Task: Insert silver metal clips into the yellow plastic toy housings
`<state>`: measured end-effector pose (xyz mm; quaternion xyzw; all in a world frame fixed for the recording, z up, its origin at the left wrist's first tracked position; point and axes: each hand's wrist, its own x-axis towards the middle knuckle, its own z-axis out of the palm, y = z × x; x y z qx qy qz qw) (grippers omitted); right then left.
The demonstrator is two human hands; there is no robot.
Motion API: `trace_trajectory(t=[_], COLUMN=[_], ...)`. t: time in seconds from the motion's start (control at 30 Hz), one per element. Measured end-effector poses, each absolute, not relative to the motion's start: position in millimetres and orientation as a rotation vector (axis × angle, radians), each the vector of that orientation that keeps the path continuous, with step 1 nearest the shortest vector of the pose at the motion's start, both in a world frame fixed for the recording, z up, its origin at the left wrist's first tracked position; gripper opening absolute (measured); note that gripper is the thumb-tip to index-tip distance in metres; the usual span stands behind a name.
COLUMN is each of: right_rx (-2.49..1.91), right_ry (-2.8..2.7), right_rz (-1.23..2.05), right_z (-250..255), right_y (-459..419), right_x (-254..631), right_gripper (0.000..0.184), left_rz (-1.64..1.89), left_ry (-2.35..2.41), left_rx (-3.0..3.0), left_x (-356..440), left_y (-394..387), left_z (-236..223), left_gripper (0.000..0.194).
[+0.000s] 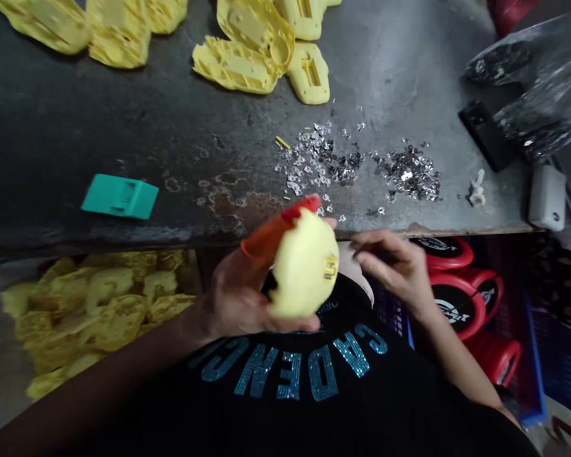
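My left hand (238, 298) is closed round a yellow plastic casing (304, 266) with a small metal clip on its face, together with an orange-red tool handle (276, 231) that sticks up behind it. The casing is held just below the table's front edge, above my black shirt. My right hand (394, 263) hovers to the right of the casing with fingers curled and pinched; whatever they hold is too small to see. Two heaps of small shiny metal parts (323, 158) (412, 172) lie on the dark table (76, 127) just beyond both hands.
Several yellow casings (261, 44) lie at the table's far side. A teal plastic block (121, 197) sits at the left. A black block (488, 134), a grey box (547, 197) and plastic bags (547, 82) are at the right. Below are a bin of yellow casings (99, 311) and red-black round items (457, 298) in a blue crate.
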<state>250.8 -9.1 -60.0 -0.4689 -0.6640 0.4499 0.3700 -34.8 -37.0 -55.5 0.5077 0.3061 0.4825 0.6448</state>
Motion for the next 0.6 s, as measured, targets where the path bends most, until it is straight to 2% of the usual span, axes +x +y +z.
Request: trace_trajectory(t=[0.03, 0.1, 0.2, 0.43, 0.6], right_rx=[-1.29, -1.366, -1.32, -1.229, -1.176], right_ry=[-1.808, -1.994, -2.228, -2.318, -2.082], right_rz=[0.812, 0.367, 0.125, 0.163, 0.534], right_z=[-58, -56, -62, -64, -39], right_y=[1, 24, 54, 63, 30], right_x=[265, 290, 308, 309, 291], right_gripper=[0.013, 0.011, 0.015, 0.007, 0.007], left_rz=[1.137, 1.175, 1.124, 1.034, 0.847], left_ry=[0.686, 0.666, 0.701, 0.697, 0.59], left_rx=[1.057, 0.888, 0.688, 0.501, 0.433], left_x=[-34, -32, -30, -22, -13], left_y=[-36, -34, -35, -35, -33], left_z=[-56, -56, -56, -57, -54], left_gripper=[0.092, 0.079, 0.071, 0.075, 0.066])
